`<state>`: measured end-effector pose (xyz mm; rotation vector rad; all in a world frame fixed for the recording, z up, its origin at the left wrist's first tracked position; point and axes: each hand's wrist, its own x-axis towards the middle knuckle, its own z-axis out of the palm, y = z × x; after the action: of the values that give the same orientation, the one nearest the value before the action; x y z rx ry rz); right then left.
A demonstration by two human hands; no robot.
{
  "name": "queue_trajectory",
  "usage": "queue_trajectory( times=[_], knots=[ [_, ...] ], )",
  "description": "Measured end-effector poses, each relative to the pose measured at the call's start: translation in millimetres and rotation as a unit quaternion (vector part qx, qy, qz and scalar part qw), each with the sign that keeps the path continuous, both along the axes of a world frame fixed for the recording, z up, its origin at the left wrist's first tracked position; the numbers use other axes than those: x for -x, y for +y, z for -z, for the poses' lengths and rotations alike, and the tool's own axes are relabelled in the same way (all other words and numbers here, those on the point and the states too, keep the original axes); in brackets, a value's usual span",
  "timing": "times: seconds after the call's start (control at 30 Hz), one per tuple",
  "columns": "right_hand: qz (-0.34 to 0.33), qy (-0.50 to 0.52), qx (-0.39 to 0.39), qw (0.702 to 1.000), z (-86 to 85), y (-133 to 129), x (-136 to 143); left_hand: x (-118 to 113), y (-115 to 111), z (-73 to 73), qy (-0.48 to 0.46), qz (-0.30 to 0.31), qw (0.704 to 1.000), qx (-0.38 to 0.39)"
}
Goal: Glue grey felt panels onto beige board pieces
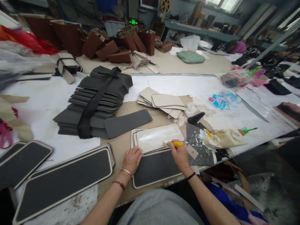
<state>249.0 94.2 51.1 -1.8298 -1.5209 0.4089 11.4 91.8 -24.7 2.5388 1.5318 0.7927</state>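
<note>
A cream rounded panel [159, 136] lies on a small stack of similar ones, with wet white streaks across its face. My left hand [132, 160] rests at its lower left corner, fingers pressed together on the edge. In my right hand [180, 155] is a yellow-handled brush [176, 144], its bristles touching the panel's lower right part. Just below lies a dark panel with a cream border [156, 168]. Behind the stack is a loose grey strip [128, 122]. A glue-spattered dark board [199, 145] is to the right of my right hand.
Bundled grey pieces [98, 97] stand behind left, tied with a black band. More cream panels [164, 101] lie behind. Dark bordered panels [67, 178] cover the left front. A cream glue bottle [231, 139] lies right. Another person's hand [292, 107] shows at the right edge.
</note>
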Motion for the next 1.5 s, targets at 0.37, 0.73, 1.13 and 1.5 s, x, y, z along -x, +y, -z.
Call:
queue_trajectory(
  times=[0.37, 0.73, 1.13, 1.5],
  knots=[
    [0.015, 0.132, 0.069, 0.989, 4.1, 2.9, 49.2, 0.9, -0.1, -5.3, -0.008, -0.003, 0.999, 0.042],
    [0.012, 0.106, 0.034, 0.994, -2.8, 23.8, 37.9, 1.1, 0.2, -5.3, -0.002, 0.001, 1.000, 0.029],
    [0.044, 0.115, 0.029, 0.992, 23.1, 97.6, 19.9, 3.1, 3.1, -2.3, -0.007, 0.012, 1.000, 0.024],
    [0.137, -0.050, -0.004, 0.989, 12.0, 81.6, -102.2, 1.8, 2.5, -3.9, -0.001, 0.014, 1.000, 0.009]
  ],
)
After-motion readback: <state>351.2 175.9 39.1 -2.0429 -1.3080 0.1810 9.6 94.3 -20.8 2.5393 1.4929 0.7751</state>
